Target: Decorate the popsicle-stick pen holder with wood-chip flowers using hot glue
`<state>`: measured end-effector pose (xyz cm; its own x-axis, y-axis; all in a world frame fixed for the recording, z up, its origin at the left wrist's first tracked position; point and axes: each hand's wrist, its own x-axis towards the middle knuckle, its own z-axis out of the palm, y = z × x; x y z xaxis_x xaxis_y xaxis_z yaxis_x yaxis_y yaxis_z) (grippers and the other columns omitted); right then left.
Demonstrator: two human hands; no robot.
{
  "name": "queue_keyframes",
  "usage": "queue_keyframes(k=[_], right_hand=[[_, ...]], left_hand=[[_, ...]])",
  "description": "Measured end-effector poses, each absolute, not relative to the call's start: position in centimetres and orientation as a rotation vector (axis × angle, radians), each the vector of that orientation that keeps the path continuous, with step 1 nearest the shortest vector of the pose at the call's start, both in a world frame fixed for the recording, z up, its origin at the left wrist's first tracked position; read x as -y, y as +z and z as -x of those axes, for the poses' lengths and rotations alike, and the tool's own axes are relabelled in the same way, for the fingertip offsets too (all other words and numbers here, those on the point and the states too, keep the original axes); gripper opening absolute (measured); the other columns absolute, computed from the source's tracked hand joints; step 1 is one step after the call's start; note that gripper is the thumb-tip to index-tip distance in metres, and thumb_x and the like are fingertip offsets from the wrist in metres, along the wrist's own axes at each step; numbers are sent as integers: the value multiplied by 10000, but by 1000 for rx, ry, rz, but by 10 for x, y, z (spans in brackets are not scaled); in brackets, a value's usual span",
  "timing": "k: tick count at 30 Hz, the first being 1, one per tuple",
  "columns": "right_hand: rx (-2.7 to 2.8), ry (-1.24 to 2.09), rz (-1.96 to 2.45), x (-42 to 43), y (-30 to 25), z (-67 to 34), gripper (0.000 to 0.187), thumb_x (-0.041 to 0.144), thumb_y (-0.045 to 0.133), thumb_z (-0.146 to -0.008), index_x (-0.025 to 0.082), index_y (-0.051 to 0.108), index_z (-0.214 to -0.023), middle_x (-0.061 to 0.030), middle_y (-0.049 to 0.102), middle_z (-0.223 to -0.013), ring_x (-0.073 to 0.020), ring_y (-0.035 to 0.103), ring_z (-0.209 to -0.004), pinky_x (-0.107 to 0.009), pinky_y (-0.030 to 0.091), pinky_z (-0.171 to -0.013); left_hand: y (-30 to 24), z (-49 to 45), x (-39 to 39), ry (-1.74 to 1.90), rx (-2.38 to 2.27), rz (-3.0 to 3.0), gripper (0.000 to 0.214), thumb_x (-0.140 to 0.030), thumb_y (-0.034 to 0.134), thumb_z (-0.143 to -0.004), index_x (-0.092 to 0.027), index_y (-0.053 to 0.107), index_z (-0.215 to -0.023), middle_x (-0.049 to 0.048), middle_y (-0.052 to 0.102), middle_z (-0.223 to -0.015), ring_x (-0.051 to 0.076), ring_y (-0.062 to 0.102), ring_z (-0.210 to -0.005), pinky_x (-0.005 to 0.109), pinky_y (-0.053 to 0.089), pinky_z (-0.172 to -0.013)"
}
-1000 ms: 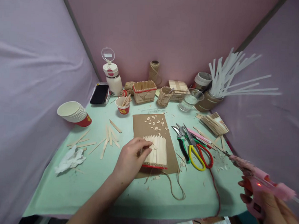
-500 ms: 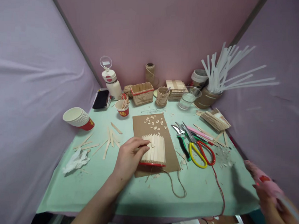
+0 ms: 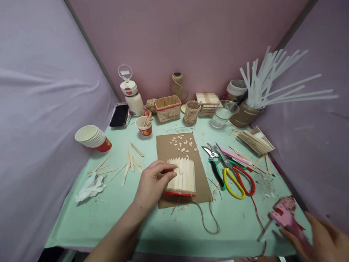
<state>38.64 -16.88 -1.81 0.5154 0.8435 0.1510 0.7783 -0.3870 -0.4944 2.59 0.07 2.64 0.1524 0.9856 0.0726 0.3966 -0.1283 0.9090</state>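
My left hand [image 3: 152, 183] rests on a cup clad in wooden sticks [image 3: 181, 178], which lies on its side on a brown card sheet [image 3: 182, 146]. Its fingers curl round the cup's left side and pinch a small wooden piece against the sticks. My right hand [image 3: 323, 245] is at the table's front right corner, fingers stretched out and touching the handle of a pink glue gun [image 3: 286, 215] that stands on the table. A red cord [image 3: 257, 218] runs from the gun across the green tabletop.
Scissors and pliers [image 3: 229, 169] lie right of the card. Loose wooden sticks [image 3: 127, 165], a stack of paper cups [image 3: 91, 137] and crumpled tissue [image 3: 89, 187] are on the left. Bottle, twine, baskets, a glass and a jar of white strips [image 3: 267, 86] line the back.
My right hand brought the glue gun down from the air at the right and set it on the table's front right corner, then loosened its grip. My left hand stayed on the cup.
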Motion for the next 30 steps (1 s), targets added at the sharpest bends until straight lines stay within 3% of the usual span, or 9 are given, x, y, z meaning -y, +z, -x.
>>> queue_keyframes(k=[3,8,11,19,30], right_hand=[[1668,10,2160,146,9,-346,434,501,485,-847,244,552,-1190,-208,562,-1124,-429,525,-1116,-573,406,-881],[1838,347,1561,96,14,-253,484,389,583,-854,240,470,-1301,-116,521,-1287,-284,527,-1183,-430,495,-927],[1831,409,1400,78,0,-219,537,344,624,-838,234,451,-1334,-128,494,-1333,-288,484,-1240,-446,480,-973],[1776,322,1233,73,-21,-195,469,96,539,-868,249,509,-1311,-116,528,-1336,-282,455,-1284,-486,474,-997],[1724,288,1207,73,-25,-195,455,67,548,-860,232,533,-1284,-136,547,-1306,-292,474,-1269,-491,498,-973]], left_hand=[[27,-26,-1,932,-1356,-1645,117,-196,655,-762,-232,728,-845,30,689,-877,173,632,-858,299,506,-782],[29,-28,0,936,-1352,-1632,105,-198,663,-752,-228,731,-826,36,684,-862,172,631,-825,298,515,-748],[30,-30,0,935,-1348,-1638,109,-200,664,-751,-223,732,-834,38,684,-858,172,628,-825,307,512,-771],[31,-32,0,941,-1380,-1682,104,-200,672,-754,-217,725,-841,29,681,-839,163,627,-814,286,503,-745],[36,-36,3,901,-1417,-1699,119,-204,667,-769,-214,727,-871,25,675,-860,148,623,-815,270,492,-757]])
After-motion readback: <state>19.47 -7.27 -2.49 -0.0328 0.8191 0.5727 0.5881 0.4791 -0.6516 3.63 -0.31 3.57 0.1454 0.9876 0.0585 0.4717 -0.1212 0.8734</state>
